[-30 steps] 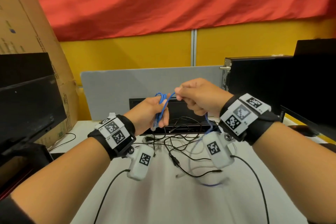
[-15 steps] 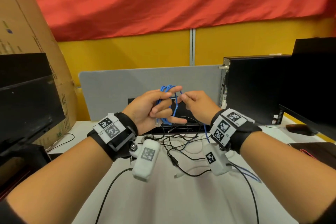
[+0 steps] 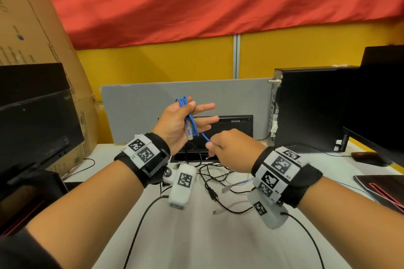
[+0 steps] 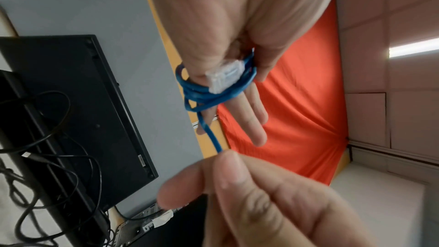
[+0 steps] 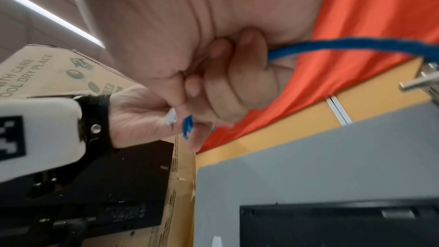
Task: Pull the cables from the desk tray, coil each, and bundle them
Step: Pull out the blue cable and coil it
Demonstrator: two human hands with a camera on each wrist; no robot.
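Observation:
My left hand [image 3: 175, 124] is raised over the back of the desk with a blue network cable [image 3: 190, 122] looped in several turns round it. Its thumb presses the loops to the palm while the fingers [image 3: 205, 107] stretch out straight. The clear plug [image 3: 189, 135] hangs at the heel of the palm, also seen in the left wrist view as the plug [image 4: 225, 76] lying on the loops [image 4: 213, 91]. My right hand [image 3: 231, 148], lower and to the right, pinches the cable's free run [image 5: 332, 44] between thumb and forefinger. Behind the hands stands the black desk tray [image 3: 231, 129].
Tangled black cables [image 3: 209, 172] lie on the white desk below the hands. A grey divider [image 3: 142, 105] stands behind. A black PC tower [image 3: 310, 111] and a mouse [image 3: 369, 157] are at the right, a dark monitor [image 3: 32, 116] and cardboard box [image 3: 32, 28] at the left.
My left hand has risen and spread its fingers, keeping the blue loops. My right hand has moved from the top of the coil down to below it, drawing the free run with it.

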